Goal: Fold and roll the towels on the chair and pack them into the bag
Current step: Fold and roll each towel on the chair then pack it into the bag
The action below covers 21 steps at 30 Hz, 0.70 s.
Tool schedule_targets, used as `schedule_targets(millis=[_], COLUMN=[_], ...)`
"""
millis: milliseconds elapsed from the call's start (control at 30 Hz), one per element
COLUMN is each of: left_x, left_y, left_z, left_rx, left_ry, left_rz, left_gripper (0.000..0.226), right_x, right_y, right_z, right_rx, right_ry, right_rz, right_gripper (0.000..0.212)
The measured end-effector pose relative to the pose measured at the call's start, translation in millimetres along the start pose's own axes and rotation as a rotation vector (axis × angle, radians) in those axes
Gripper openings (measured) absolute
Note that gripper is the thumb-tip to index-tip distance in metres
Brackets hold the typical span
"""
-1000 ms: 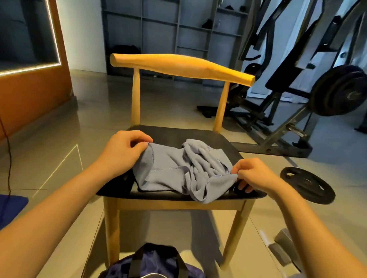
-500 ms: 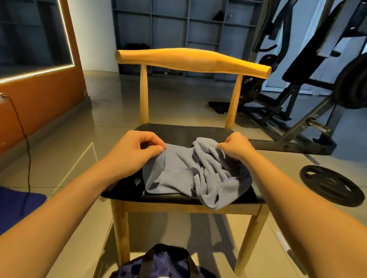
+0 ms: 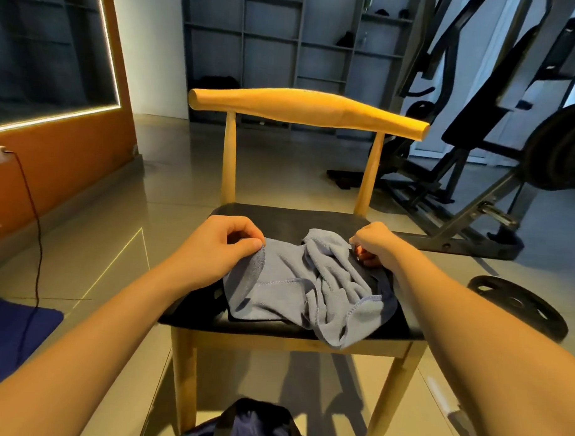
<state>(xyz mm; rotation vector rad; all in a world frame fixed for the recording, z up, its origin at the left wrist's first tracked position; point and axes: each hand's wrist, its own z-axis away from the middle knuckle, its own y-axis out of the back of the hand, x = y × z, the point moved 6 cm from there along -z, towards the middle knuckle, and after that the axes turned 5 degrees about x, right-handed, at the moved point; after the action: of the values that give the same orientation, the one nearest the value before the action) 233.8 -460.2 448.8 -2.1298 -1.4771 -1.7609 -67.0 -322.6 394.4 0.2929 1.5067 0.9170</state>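
Observation:
A crumpled light blue towel [image 3: 297, 283] lies on the black seat of a wooden chair [image 3: 303, 110], one corner drooping over the front edge. My left hand [image 3: 220, 248] pinches the towel's far left corner between thumb and fingers. My right hand [image 3: 376, 243] has its fingers curled into the bunched far right part of the towel. A darker cloth [image 3: 386, 296] shows under the towel on the right. The dark blue bag [image 3: 249, 425] sits on the floor below the seat, at the bottom edge of the view.
A weight plate [image 3: 518, 304] lies flat on the tiled floor right of the chair. Gym machines [image 3: 497, 143] fill the right background. An orange wall with a cable [image 3: 29, 208] is on the left, a blue mat [image 3: 8, 335] below it.
My right hand moved from the towel's near right edge to its far right bunched part. My left hand kept hold of the left corner. The camera moved closer to the chair.

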Motion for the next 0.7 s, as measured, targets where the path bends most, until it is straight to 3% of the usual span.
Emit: schedule_targets(millis=[267, 400, 533, 700], left_x=[36, 62, 69, 62], left_y=[5, -2, -24, -29], left_z=[-10, -8, -4, -7], left_rx=[0.062, 0.056, -0.026, 0.066], left_ry=[-0.123, -0.131, -0.178, -0.164], left_rz=[0.143, 0.386, 0.35, 0.425], left_gripper=[0.014, 0.014, 0.018, 0.016], right_x=[-63, -73, -66, -61], right_y=[89, 76, 51, 31], right_z=[69, 116, 148, 161], right_rx=[0.137, 0.041, -0.013, -0.079], right_ry=[0.42, 0.488, 0.521, 0.52], right_rz=[-0.46, -0.425, -0.477, -0.553], right_gripper=[0.015, 0.016, 0.017, 0.014])
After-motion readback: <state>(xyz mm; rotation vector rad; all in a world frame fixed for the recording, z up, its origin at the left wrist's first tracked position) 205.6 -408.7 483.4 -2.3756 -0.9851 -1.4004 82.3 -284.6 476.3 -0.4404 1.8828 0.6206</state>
